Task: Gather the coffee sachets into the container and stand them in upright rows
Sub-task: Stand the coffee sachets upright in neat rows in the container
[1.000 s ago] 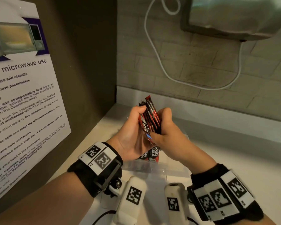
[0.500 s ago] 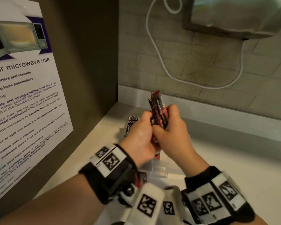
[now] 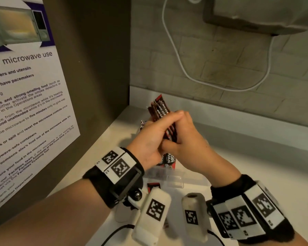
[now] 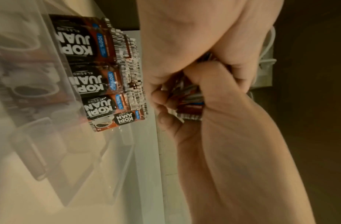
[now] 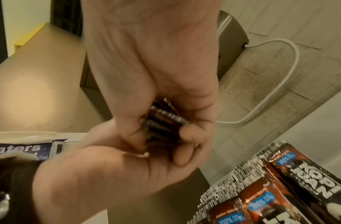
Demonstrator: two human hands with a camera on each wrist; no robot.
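While both hands clasp one bundle of sachets (image 3: 161, 112) above worktop (image 3: 256, 174): left hand (image 3: 149, 139) curled round bundle, right hand (image 3: 188, 137) gripping opposite side. Bundle tilted, tops up. Below: clear container (image 4: 50, 106), more sachets (image 4: 100, 84) upright in rows inside. Microwave notice (image 3: 25, 103) on left wall.

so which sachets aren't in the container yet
The bundle of sachets gripped between both hands, left hand and right hand, held above the clear container; the other sachets already stand inside it.
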